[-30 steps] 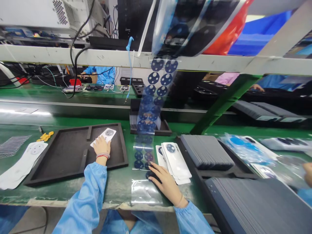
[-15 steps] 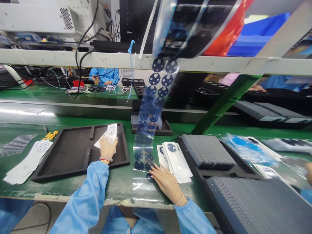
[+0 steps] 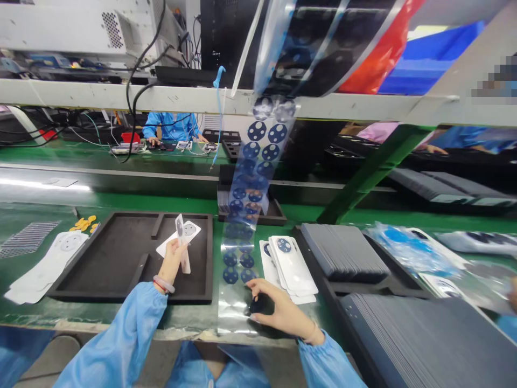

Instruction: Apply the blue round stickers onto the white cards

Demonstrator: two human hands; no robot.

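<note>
Fingers (image 3: 176, 248) of the left hand (image 3: 169, 264) pinch a white phone back panel (image 3: 186, 264), tilted over the black tray (image 3: 97, 258), left of centre; the right hand (image 3: 288, 315), I see, grips a dark disc (image 3: 259, 305) beside the clear film strip (image 3: 234, 307), lower centre.

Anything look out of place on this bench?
Mildly: a white phone-back panel lies askew in the black tray rather than squared up, and small yellow pieces are scattered beside the tray. No damage is evident.
</note>
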